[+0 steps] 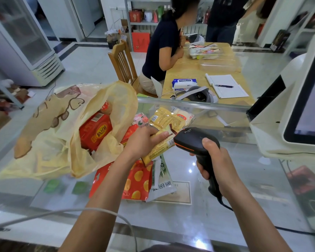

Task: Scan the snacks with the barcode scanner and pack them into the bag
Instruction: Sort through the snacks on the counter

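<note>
Centre frame, the left hand (144,140) curls over a long yellow pack (160,149), thumb under and fingers on top, holding it tilted above the glass counter (225,197). The right hand (214,160) is wrapped tight round the handle of the scanner (195,140), a matt black plastic gun with an orange stripe. Its head sits just beside the pack's barcode end, and a dark cord trails from its base. Left of centre the bag (62,142), thin crinkled yellow plastic with a brown print, lies slumped on the counter with its mouth open toward the hands. A red box (95,131) lies inside it, with something orange behind. The left forearm crosses over a glossy red pouch (140,180) printed with orange fruit, and a white and green packet (163,180) lies partly tucked beside it. Behind the hands lie a second yellow pack (169,117) and a small pink one (141,120). A white terminal (302,106) with a dark-edged screen stands at the right edge. A white cable (62,211) loops across the lower left. Past the counter, upper centre, a person (162,48) sits on a slatted wooden chair (123,62) at a wooden table (198,70) carrying wipes (184,83), a grey headset (198,94) and a notebook (227,86) with a pen (224,86). A glass-door fridge (22,42) stands upper left.
</note>
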